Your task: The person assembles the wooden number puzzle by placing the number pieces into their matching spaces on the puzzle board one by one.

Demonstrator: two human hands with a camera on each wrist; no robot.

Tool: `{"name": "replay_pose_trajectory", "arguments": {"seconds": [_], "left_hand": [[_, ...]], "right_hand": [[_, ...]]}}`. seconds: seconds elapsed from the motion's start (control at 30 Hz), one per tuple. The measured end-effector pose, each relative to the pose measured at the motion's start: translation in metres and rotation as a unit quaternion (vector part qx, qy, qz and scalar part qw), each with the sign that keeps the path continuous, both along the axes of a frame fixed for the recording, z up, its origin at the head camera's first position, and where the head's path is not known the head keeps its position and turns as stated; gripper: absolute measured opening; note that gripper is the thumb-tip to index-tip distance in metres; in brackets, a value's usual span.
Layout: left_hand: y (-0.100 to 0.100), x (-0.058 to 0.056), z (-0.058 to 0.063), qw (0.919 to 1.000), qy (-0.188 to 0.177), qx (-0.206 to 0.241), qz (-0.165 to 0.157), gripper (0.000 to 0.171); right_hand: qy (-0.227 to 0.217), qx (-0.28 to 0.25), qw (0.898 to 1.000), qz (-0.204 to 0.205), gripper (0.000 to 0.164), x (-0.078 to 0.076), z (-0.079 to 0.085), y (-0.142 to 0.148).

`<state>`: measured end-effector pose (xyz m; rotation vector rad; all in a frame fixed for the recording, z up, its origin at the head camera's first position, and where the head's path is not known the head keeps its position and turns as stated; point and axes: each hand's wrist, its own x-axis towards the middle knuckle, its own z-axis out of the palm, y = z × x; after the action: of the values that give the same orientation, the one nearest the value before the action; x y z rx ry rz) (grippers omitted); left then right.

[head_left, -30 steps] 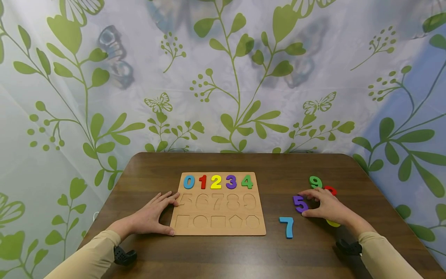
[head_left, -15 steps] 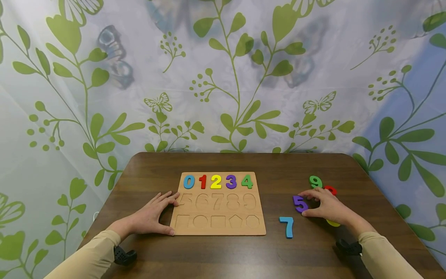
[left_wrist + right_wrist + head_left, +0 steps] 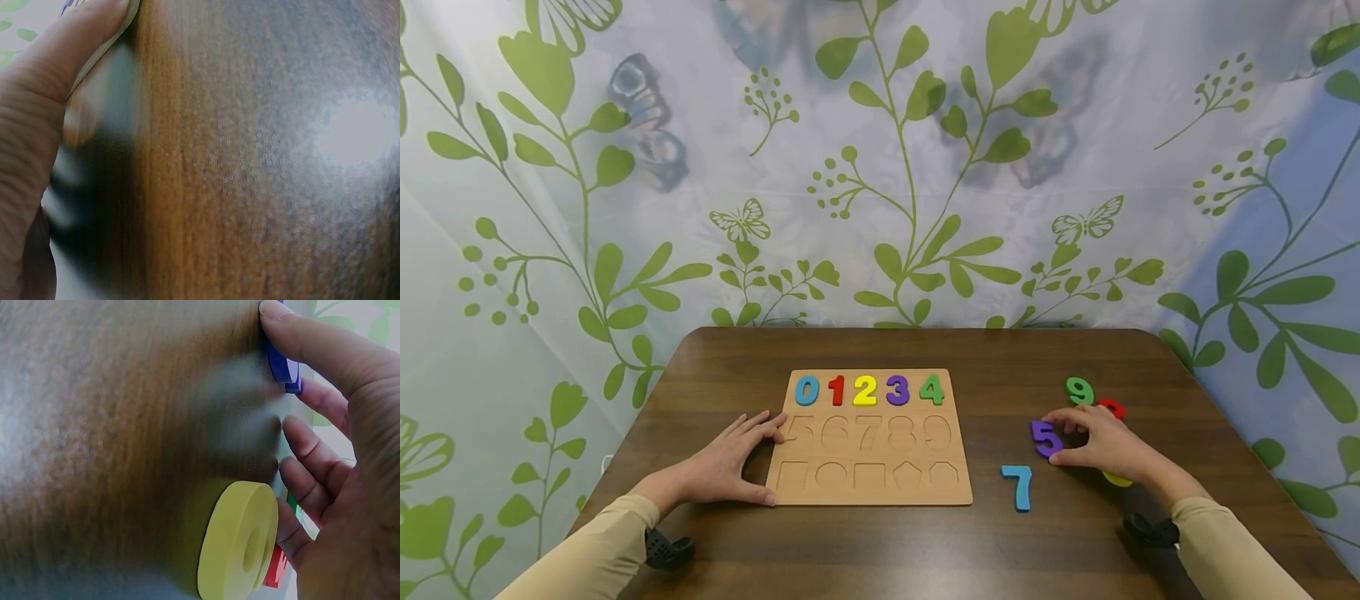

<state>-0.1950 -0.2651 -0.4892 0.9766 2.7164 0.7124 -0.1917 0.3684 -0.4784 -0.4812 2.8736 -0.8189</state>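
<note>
Your right hand [image 3: 1099,442] is the close one: its thumb and pointing finger pinch the purple 5 [image 3: 1043,437], just left of your palm and right of the board [image 3: 871,457]. The 5's long way runs from finger to thumb; its top points away, leaning left. Your left hand [image 3: 722,467] has its fingers spread, touching the board.

Even light, hard glare

The head view is bright and crisp, the board [image 3: 880,497] evenly lit, a pale sheen on the near table [image 3: 880,558]. In the left wrist view a blown-out white spot glares on the grainy table, with blurred shadow beside the left hand [image 3: 718,468]. The right wrist view is softer, smeared shadows falling by the right hand [image 3: 1105,442]
</note>
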Motion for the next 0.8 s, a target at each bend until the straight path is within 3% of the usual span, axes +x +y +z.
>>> {"name": "replay_pose_trajectory", "arguments": {"seconds": [0.8], "left_hand": [[-0.0003,-0.0010,-0.0016,1.0000,-0.002,-0.004,0.002,0.078]], "right_hand": [[0.020,0.010,1.000,0.019,0.063,-0.0022,-0.0005,-0.0001]]}}
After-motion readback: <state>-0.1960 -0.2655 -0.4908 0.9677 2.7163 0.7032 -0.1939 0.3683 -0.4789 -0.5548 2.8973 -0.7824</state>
